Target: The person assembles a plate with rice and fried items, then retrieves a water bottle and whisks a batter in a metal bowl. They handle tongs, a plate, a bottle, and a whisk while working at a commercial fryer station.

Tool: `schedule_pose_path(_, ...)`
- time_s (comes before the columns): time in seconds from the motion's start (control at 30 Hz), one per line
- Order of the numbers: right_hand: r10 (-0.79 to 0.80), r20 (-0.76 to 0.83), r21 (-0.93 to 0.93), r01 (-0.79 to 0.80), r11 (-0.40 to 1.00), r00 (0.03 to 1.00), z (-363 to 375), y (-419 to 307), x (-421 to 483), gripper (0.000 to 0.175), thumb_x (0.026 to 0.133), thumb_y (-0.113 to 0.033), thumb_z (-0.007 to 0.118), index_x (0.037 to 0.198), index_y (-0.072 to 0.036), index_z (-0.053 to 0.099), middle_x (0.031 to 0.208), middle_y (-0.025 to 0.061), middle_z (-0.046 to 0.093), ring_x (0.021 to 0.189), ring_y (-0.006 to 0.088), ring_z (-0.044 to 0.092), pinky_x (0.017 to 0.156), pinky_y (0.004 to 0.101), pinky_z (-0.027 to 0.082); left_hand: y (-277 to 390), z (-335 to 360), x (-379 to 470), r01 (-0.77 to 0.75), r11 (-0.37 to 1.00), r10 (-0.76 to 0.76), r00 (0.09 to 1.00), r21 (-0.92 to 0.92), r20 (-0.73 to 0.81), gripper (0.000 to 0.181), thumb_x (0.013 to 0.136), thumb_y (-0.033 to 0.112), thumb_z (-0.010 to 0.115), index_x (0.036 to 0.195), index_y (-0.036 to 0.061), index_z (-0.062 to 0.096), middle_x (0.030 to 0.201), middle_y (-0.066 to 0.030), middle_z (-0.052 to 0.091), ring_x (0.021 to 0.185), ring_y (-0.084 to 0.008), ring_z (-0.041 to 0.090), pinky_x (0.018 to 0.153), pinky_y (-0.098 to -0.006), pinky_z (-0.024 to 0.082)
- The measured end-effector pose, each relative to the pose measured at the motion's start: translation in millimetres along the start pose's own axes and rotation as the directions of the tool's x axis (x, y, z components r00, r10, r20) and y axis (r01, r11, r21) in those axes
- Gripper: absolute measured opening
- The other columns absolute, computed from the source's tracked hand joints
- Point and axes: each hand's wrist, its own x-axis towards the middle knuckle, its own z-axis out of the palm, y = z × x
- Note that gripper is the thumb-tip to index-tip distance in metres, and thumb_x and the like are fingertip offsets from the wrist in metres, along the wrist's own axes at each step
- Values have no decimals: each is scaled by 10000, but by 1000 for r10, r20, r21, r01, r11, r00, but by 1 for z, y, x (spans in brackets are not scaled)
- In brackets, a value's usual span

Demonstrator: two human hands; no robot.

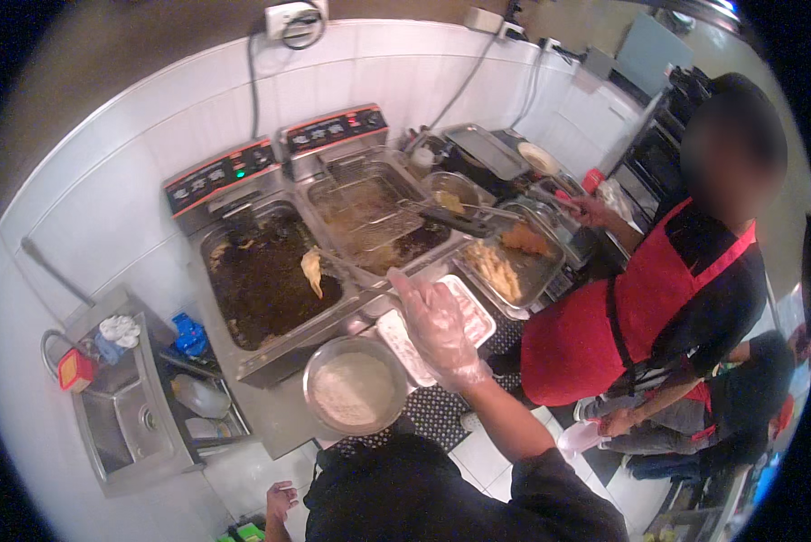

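Note:
My right hand [439, 332], in a clear plastic glove, reaches over the front of the left deep fryer [263, 366]. It grips a pair of metal tongs [356, 273]. At their tips a pale battered piece of food [312, 272] hangs above or at the dark oil [256, 291]; whether it touches the oil I cannot tell. Bare and low at my side, my left hand [282, 498] holds nothing, its fingers loosely apart. Below my right arm are a metal bowl of flour [351, 393] and a white tray [488, 332] with pale, coated pieces.
A wire basket [371, 203] sits in the right fryer, its black handle [456, 221] pointing right. Fried food fills part of a metal tray [553, 267]. A co-worker in a red apron [581, 332] stands close on the right. At left is a steel sink [124, 420].

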Motion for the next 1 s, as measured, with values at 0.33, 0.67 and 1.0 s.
schedule_pose_path(0.33,414,-217,-234,-458,857,884,-80,119,-125,410,843,1,703,1238,-80,628,1017,163,675,922,343,619,782,448,496,-71,58,21,-266,803,114,947,534,300,269,902,105,531,1119,15,662,1004,-120,712,808,-242,663,741,-371,554)
schedule_pose_path(0.67,676,208,-631,-431,645,707,-85,279,-103,78,838,-125,626,836,-61,669,917,160,645,931,347,619,790,456,489,9,93,1,53,967,-46,998,251,-33,286,922,76,506,1185,29,606,965,-124,697,776,-188,642,691,-367,550)
schedule_pose_path(1.0,451,26,-448,-393,803,892,-101,252,-89,168,858,-193,629,803,-40,673,859,164,635,883,381,613,766,466,482,-60,81,-19,-111,940,144,986,324,-81,287,912,48,576,1195,0,599,941,-148,698,787,-217,647,653,-383,533)
